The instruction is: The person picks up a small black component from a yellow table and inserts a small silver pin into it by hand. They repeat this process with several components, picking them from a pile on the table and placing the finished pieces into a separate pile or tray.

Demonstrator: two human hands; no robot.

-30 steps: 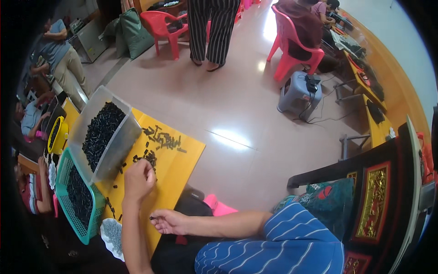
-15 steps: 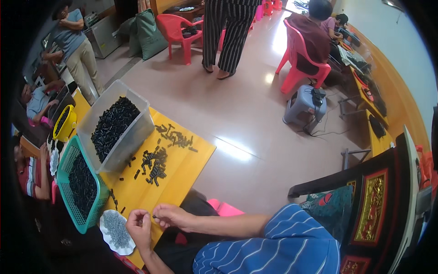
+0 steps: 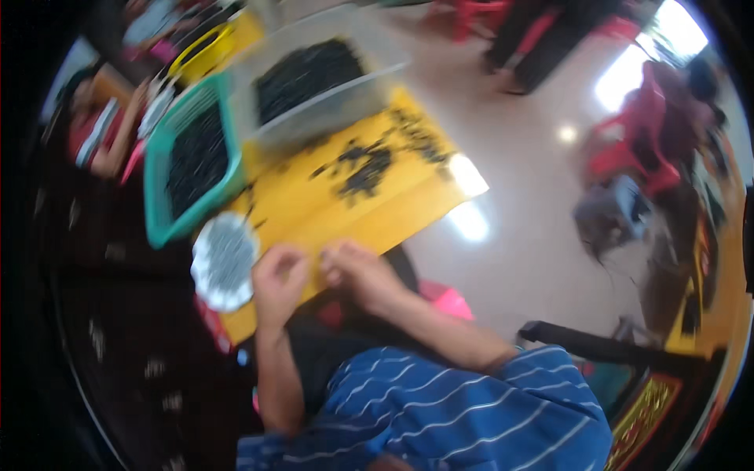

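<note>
Both my hands are over the near edge of a yellow table (image 3: 306, 213), smeared by motion. My left hand (image 3: 280, 284) is closed with thumb and fingers curled together, beside a white scalloped dish (image 3: 226, 303) of small silver-grey pieces. A short gap away, my right hand (image 3: 355, 271) is also closed, fingertips pinched toward the left. Whatever either hand grips is too blurred to make out. Beyond them lies a loose pile of short black cylindrical pieces (image 3: 367, 171), with a second scatter of black pieces (image 3: 419, 140) farther right.
A teal basket (image 3: 159, 200) of black pieces stands left of a clear plastic bin (image 3: 334, 108) holding more. Behind the basket sits a yellow basin (image 3: 223, 39). Another person (image 3: 114, 129) sits at the left. Pink-red chairs (image 3: 632, 145) and a grey-blue stool (image 3: 616, 208) stand on the floor.
The view has swung left and down, so the table and containers appear higher and farther right. My hands have moved slightly apart. A dark bit at my right fingertips no longer shows clearly.
</note>
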